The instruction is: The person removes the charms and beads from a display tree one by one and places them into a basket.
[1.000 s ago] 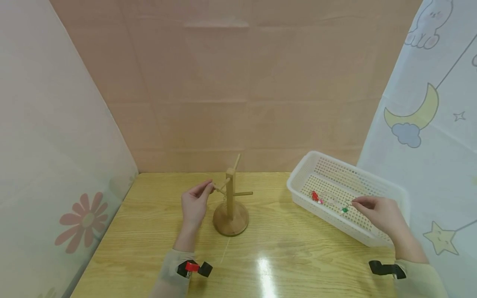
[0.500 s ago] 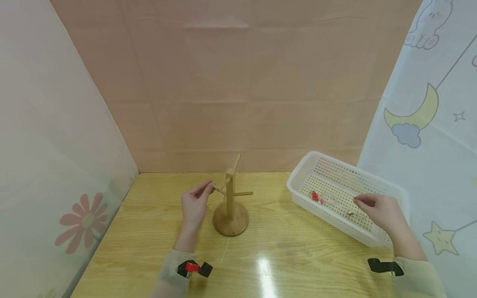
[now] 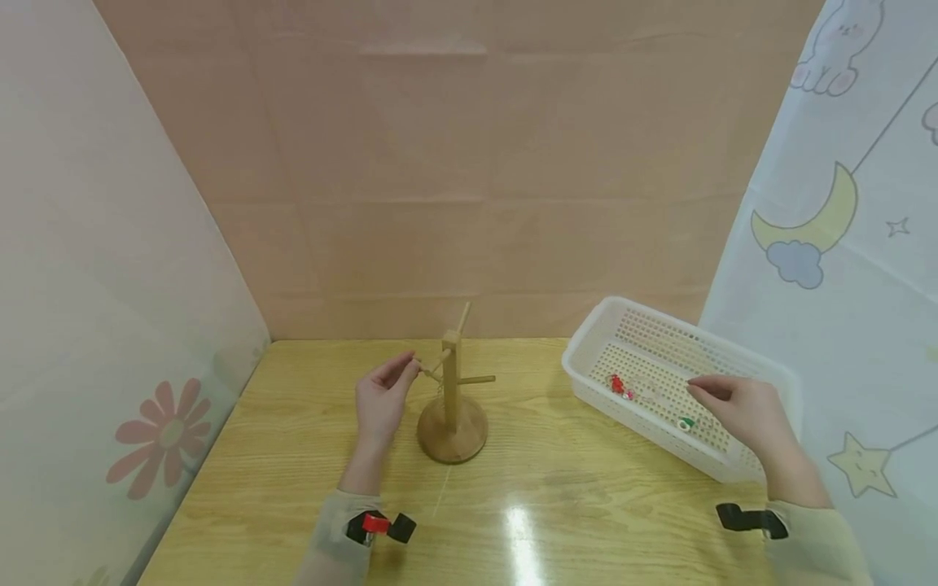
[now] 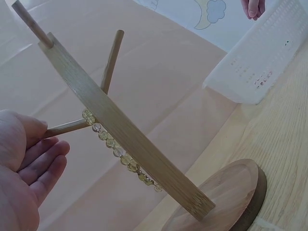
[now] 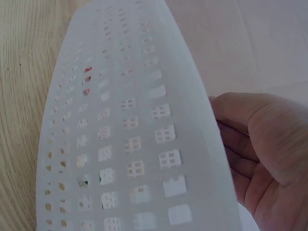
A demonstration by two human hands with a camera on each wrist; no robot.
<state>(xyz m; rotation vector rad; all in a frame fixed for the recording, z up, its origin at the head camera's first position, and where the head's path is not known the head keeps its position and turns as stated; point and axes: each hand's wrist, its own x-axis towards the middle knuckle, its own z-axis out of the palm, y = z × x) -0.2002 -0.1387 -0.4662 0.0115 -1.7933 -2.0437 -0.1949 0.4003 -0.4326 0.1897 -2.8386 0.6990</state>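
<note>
Head view shows the left hand [image 3: 381, 400] at a peg of the wooden stand [image 3: 452, 403] on the desk [image 3: 557, 496], fingers loosely extended, gripping nothing visible. Right hand [image 3: 736, 411] hovers inside the white basket [image 3: 608, 325], fingers relaxed, near a green charm [image 3: 685, 423] and a red charm [image 3: 618, 384]. Left wrist view: a yellow bead bracelet [image 4: 118, 150] hangs from the peg, the open fingers [image 4: 43, 166] just beside its tip. Right wrist view: the hand [image 5: 264, 154] lies slack behind the basket wall [image 5: 144, 144].
</note>
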